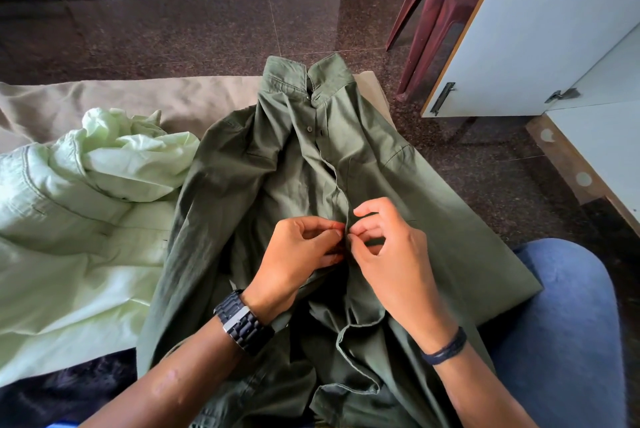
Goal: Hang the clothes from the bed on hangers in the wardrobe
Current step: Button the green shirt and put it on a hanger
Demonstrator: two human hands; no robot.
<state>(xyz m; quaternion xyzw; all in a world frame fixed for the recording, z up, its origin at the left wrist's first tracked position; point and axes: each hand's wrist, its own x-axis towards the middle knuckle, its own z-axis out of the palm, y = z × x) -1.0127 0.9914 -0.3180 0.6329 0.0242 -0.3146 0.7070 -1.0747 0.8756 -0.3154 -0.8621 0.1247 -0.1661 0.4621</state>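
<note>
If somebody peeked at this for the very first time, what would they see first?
Two hands meet in the middle: the left hand and right hand pinch the button placket of a dark green shirt spread on the bed. Left of it lies a crumpled pale green shirt.

Soft daylight, sharp focus, warped edges

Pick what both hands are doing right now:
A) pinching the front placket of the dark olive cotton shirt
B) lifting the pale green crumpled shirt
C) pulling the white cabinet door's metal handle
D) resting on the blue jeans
A: the left hand and right hand meet in a pinching grip at the button placket of the dark olive cotton shirt.
</note>
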